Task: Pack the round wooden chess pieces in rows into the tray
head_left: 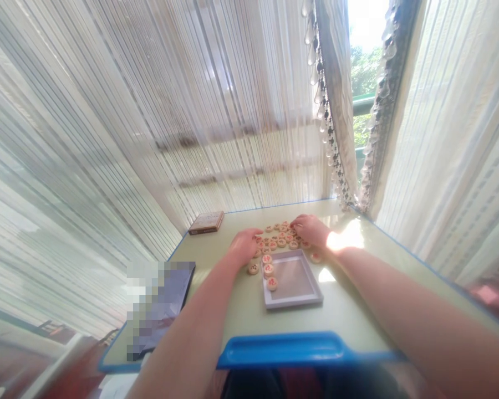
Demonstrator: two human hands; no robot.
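Note:
Several round wooden Chinese chess pieces (281, 243) lie spread in a loose group on the pale table, marked with red or dark characters. At the group's left edge is my left hand (245, 245), its fingers stretched out beside the pieces. My right hand (311, 228) reaches over the far right edge, fingers extended and touching or close to pieces there; its palm side is hidden. In front of the group sits a shallow light-coloured box tray (295, 277). Three red-marked pieces (268, 270) form a column along its left side.
A single piece (253, 269) lies left of the tray, another (315, 257) right of it. A brown box (207, 222) rests at the table's far left corner. A dark, partly pixelated flat device (166, 310) is at the left. The blue table edge (283, 349) has a moulded groove. Striped curtains hang behind.

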